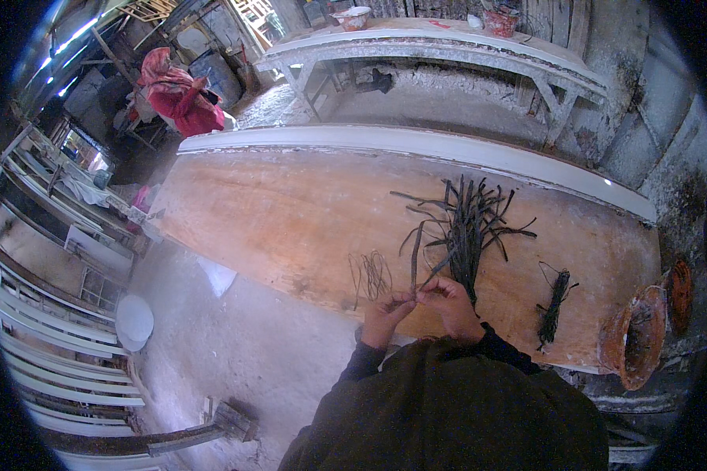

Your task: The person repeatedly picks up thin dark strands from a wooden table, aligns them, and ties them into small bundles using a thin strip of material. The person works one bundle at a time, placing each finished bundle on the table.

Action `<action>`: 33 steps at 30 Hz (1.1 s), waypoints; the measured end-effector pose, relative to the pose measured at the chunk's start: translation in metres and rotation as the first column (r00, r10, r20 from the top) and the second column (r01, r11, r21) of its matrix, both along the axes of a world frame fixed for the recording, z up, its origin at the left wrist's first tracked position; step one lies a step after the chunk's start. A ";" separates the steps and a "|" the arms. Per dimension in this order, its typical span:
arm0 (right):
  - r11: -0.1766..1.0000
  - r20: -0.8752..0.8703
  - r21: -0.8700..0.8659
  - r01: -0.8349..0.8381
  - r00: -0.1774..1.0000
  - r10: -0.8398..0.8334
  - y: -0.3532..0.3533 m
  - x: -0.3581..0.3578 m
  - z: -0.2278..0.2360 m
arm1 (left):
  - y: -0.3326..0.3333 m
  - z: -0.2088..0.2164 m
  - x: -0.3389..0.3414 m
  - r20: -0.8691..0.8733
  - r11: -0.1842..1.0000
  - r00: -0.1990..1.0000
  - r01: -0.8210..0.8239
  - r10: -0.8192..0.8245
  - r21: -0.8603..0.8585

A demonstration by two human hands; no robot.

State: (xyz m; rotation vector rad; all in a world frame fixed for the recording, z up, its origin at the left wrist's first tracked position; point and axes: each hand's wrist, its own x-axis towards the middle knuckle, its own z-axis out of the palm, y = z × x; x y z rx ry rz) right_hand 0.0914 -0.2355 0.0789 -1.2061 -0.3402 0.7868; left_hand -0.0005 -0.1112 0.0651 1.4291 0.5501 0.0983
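Observation:
Close to the table's near edge, my left hand (pixel 390 312) and my right hand (pixel 452 306) meet with fingertips pinched. Between them is a dark flat strip (pixel 414 263), one end of it rising from the fingers and another slanting off to the right. A loose pile of similar dark strips (pixel 467 224) spreads over the table just beyond my right hand. Thin wire-like strands (pixel 373 275) lie in a tangle beside my left hand. Farther right rests a small tied bundle of dark strands (pixel 555 308).
The wooden table (pixel 275 204) has a white moulding (pixel 401 143) along its far side. An orange bucket (pixel 636 337) stands at its right end. A white-stained bench (pixel 432 43) is beyond. A person in red (pixel 184 98) stands far left. Long white pieces (pixel 63 353) sit on a rack at left.

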 end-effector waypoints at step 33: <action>0.925 0.267 -0.381 -0.003 0.957 0.113 0.002 -0.009 0.026 | -0.001 -0.022 -0.003 0.128 0.748 0.980 -0.028 0.151 -0.663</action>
